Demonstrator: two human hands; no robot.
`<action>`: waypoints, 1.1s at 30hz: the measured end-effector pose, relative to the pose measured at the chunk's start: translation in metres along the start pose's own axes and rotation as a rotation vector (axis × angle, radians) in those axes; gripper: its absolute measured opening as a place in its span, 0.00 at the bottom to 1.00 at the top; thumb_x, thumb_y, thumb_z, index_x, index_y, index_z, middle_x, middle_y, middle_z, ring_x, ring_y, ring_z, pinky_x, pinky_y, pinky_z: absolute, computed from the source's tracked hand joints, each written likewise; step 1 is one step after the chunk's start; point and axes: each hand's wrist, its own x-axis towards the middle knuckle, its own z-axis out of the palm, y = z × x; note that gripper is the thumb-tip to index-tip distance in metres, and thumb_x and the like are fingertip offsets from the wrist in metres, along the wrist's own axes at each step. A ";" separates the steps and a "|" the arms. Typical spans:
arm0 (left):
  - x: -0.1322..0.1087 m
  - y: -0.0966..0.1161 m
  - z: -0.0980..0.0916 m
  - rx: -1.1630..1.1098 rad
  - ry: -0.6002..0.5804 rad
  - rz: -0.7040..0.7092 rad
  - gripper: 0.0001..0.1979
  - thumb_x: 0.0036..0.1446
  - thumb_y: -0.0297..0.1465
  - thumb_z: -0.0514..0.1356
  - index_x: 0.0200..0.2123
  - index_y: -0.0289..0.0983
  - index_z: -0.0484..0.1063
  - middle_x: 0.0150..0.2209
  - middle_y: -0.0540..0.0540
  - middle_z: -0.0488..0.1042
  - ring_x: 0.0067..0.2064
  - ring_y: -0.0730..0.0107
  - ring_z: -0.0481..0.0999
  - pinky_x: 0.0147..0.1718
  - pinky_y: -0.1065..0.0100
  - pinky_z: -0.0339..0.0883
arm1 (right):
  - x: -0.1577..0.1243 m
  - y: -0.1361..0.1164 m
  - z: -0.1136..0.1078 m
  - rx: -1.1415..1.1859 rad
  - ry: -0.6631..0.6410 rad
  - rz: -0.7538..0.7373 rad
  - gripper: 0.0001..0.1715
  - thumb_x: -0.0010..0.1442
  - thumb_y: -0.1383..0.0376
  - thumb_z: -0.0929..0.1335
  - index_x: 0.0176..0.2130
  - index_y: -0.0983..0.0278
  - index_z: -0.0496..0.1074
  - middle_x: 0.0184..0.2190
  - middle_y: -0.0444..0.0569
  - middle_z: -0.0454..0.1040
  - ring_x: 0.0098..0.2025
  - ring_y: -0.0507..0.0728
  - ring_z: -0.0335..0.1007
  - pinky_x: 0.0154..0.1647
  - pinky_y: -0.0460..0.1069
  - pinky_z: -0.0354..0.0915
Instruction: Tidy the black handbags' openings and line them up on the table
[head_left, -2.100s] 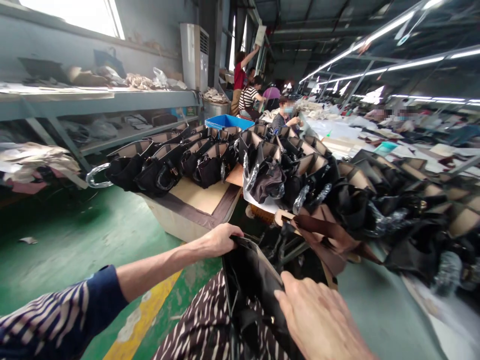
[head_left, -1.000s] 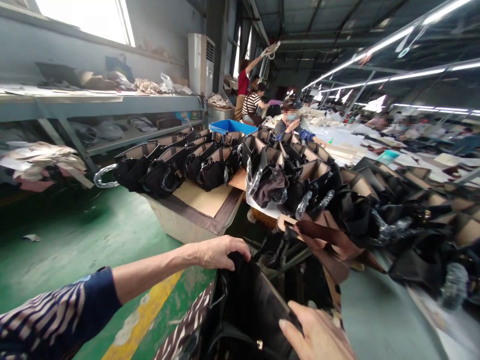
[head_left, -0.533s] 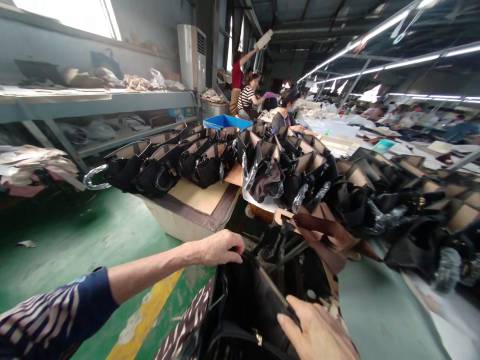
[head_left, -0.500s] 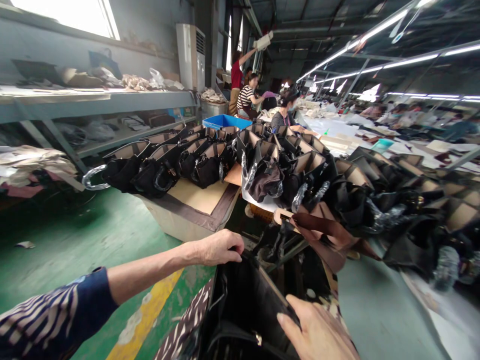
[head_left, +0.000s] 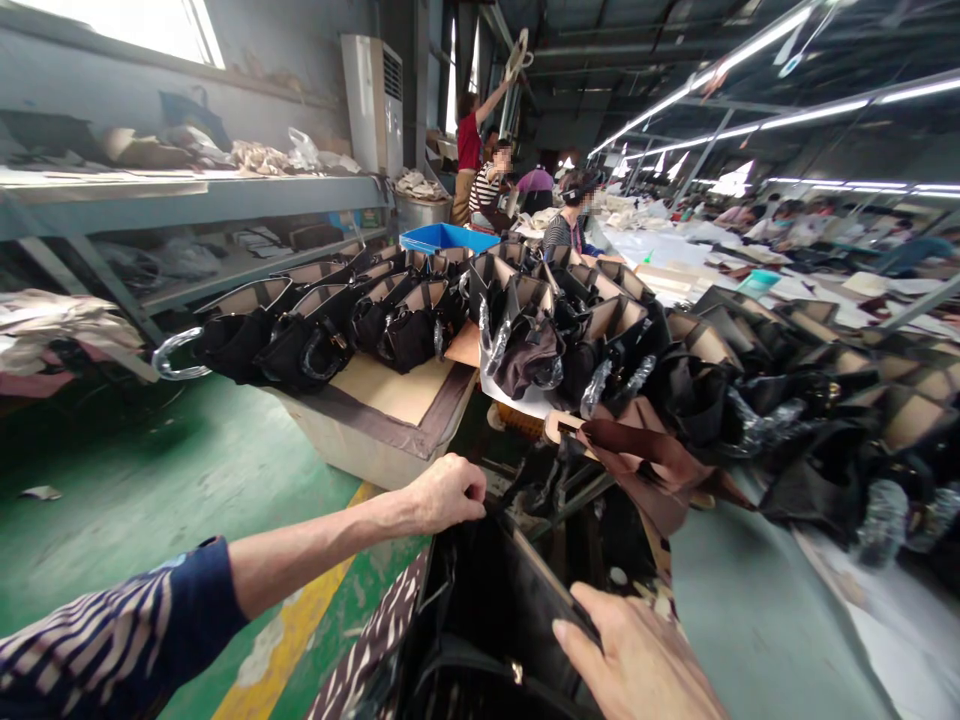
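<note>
A black handbag [head_left: 487,590] stands with its mouth open on my lap, over patterned brown-and-white cloth [head_left: 375,635]. My left hand [head_left: 450,493] is closed at its far top edge, fingers curled down over the rim. My right hand [head_left: 637,645] grips the right side panel near the top edge, thumb on the inside and the other fingers hidden behind the panel. A small gold-coloured metal fitting [head_left: 516,672] shows on the near side of the bag. The bag's bottom is out of sight.
Rows of black bags [head_left: 405,325] with plastic-wrapped handles stand ahead on a pale bin [head_left: 352,440] and tables. A brown bag piece [head_left: 645,450] hangs off the table edge. Beyond are a blue crate [head_left: 450,238], a shelf [head_left: 225,207] at left, and several people working.
My hands keep their hold on the bag with hardly any movement. The view has shifted slightly. A standing person in the background has moved a raised pale object.
</note>
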 end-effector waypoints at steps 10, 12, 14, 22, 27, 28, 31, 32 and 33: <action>0.000 0.000 -0.005 0.041 -0.049 0.009 0.03 0.44 0.28 0.55 0.21 0.35 0.67 0.18 0.54 0.61 0.22 0.78 0.58 0.21 0.76 0.49 | -0.001 -0.004 -0.004 0.056 -0.007 0.019 0.16 0.56 0.61 0.58 0.39 0.59 0.71 0.38 0.52 0.76 0.43 0.62 0.70 0.42 0.53 0.60; 0.000 -0.001 -0.006 0.058 -0.067 0.041 0.02 0.43 0.27 0.55 0.21 0.35 0.66 0.18 0.55 0.61 0.22 0.78 0.57 0.21 0.75 0.49 | 0.000 -0.003 -0.006 0.077 0.014 -0.001 0.14 0.56 0.61 0.58 0.35 0.59 0.71 0.34 0.50 0.76 0.39 0.61 0.70 0.38 0.51 0.60; 0.001 -0.002 -0.007 0.040 -0.065 0.076 0.03 0.43 0.26 0.54 0.25 0.36 0.67 0.20 0.55 0.62 0.23 0.78 0.58 0.22 0.76 0.50 | 0.001 -0.003 -0.007 0.092 0.036 -0.012 0.12 0.55 0.62 0.59 0.30 0.60 0.69 0.29 0.48 0.75 0.35 0.59 0.70 0.34 0.49 0.58; 0.010 -0.006 -0.016 -0.264 -0.371 0.159 0.21 0.44 0.24 0.52 0.43 0.36 0.72 0.33 0.51 0.70 0.32 0.75 0.66 0.29 0.78 0.57 | 0.003 0.004 -0.007 0.255 0.064 -0.053 0.13 0.56 0.58 0.60 0.24 0.61 0.65 0.20 0.39 0.69 0.27 0.51 0.63 0.26 0.44 0.51; 0.012 -0.007 -0.018 -0.411 -0.492 0.048 0.18 0.45 0.25 0.52 0.40 0.35 0.74 0.27 0.52 0.71 0.26 0.76 0.65 0.24 0.78 0.56 | 0.005 0.008 -0.003 0.277 0.098 -0.045 0.14 0.57 0.57 0.59 0.25 0.60 0.66 0.22 0.38 0.70 0.28 0.51 0.65 0.28 0.44 0.52; 0.011 -0.007 -0.019 -0.425 -0.499 0.030 0.17 0.46 0.26 0.52 0.39 0.34 0.74 0.26 0.52 0.70 0.25 0.76 0.64 0.23 0.78 0.55 | 0.005 0.008 -0.002 0.268 0.098 -0.035 0.14 0.57 0.57 0.59 0.26 0.60 0.67 0.23 0.39 0.71 0.29 0.51 0.66 0.28 0.44 0.53; 0.010 -0.006 -0.017 -0.421 -0.491 0.012 0.16 0.46 0.27 0.53 0.38 0.34 0.75 0.24 0.53 0.69 0.24 0.77 0.63 0.22 0.78 0.54 | 0.005 0.006 0.002 0.220 0.096 0.009 0.13 0.58 0.58 0.59 0.31 0.59 0.69 0.28 0.42 0.75 0.33 0.53 0.69 0.30 0.44 0.56; 0.011 -0.006 -0.016 -0.408 -0.481 0.012 0.16 0.46 0.28 0.54 0.38 0.35 0.75 0.24 0.53 0.69 0.25 0.77 0.63 0.22 0.78 0.54 | 0.005 0.004 0.003 0.190 0.101 0.010 0.13 0.58 0.59 0.59 0.32 0.59 0.69 0.29 0.43 0.75 0.33 0.54 0.70 0.31 0.45 0.56; 0.011 -0.006 -0.015 -0.392 -0.469 0.016 0.16 0.46 0.28 0.55 0.38 0.35 0.75 0.24 0.53 0.70 0.25 0.77 0.64 0.23 0.78 0.55 | 0.006 0.002 0.004 0.150 0.110 0.004 0.13 0.59 0.60 0.58 0.31 0.59 0.69 0.29 0.44 0.76 0.33 0.54 0.70 0.31 0.45 0.56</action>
